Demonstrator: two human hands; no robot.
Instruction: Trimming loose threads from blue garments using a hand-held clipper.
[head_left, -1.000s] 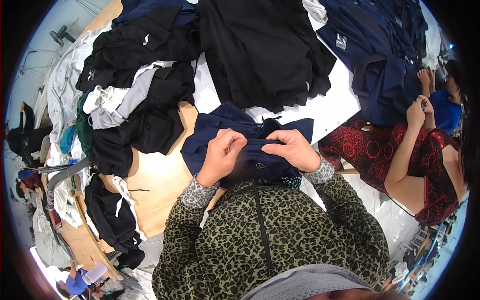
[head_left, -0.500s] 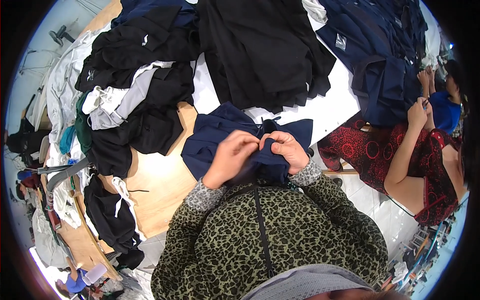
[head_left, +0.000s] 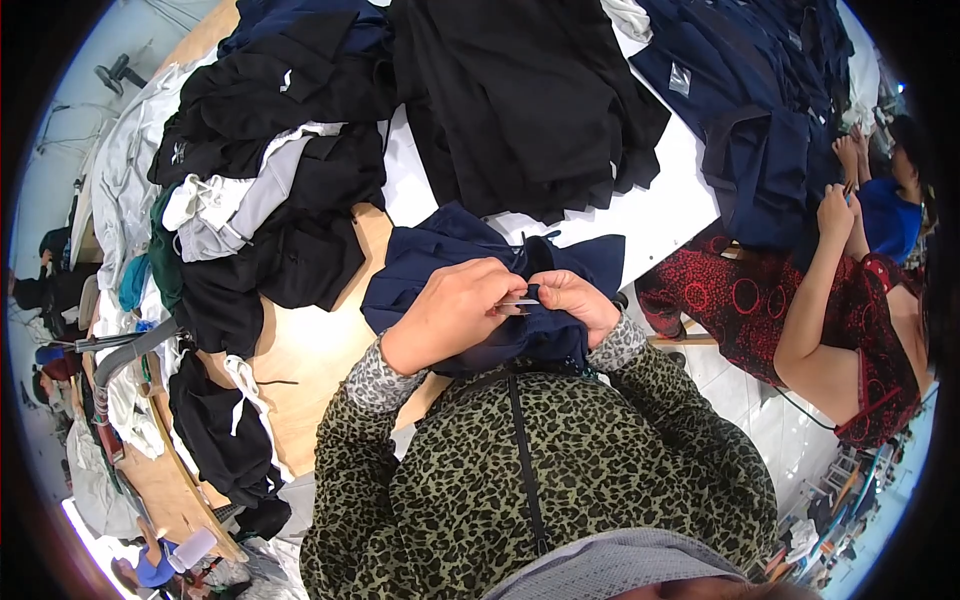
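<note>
A navy garment [head_left: 425,265] lies bunched at the table's near edge, part of it drawn up toward my body. My left hand [head_left: 455,310] is closed around small metal thread snips [head_left: 517,302], their thin blades pointing right at the cloth; most of the tool is hidden in the fingers. Across from it, my right hand [head_left: 580,302] pinches a fold of the same garment between thumb and fingers. The blade tips are right beside that pinched fold, and whether they touch it I cannot tell.
Black garments [head_left: 520,110] are stacked on the white tabletop [head_left: 685,200] beyond my hands. Black, white and grey clothes [head_left: 290,230] heap up at left on the wooden table [head_left: 310,360]. Navy garments [head_left: 760,150] pile at right, where a person in red-and-black patterned clothes [head_left: 740,310] sits close.
My left hand has turned, its back now facing up, and the snips' blades have come into sight. The right hand keeps its pinch on the navy garment, almost in place.
</note>
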